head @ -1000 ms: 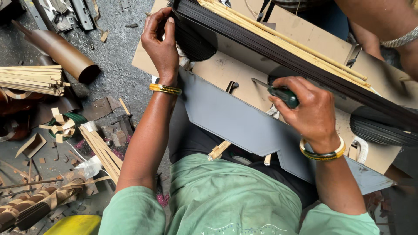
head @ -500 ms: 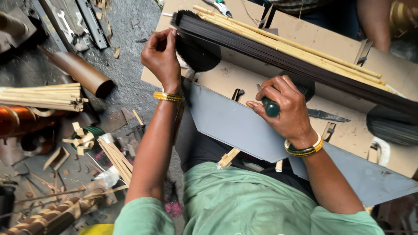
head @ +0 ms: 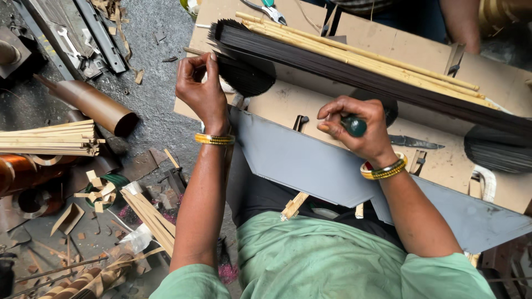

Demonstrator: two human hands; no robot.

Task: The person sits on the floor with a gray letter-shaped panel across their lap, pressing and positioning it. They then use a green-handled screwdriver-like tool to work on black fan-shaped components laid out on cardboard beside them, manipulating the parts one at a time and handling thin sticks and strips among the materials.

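We see a matt brown cardboard board (head: 421, 55), pale smooth wooden sticks (head: 354, 55), thin dark matt strips (head: 354, 75), a glossy green tool handle (head: 354, 126) and shiny metal bangles (head: 382, 170).

No labels, signs or screens are seen across the workbench or the littered floor. The nearest thing to packaging is a crumpled clear plastic wrapper (head: 134, 239), left lying on the ground at lower left, beside a bundle of pale bamboo splints (head: 152, 213) and among scattered cardboard offcuts.
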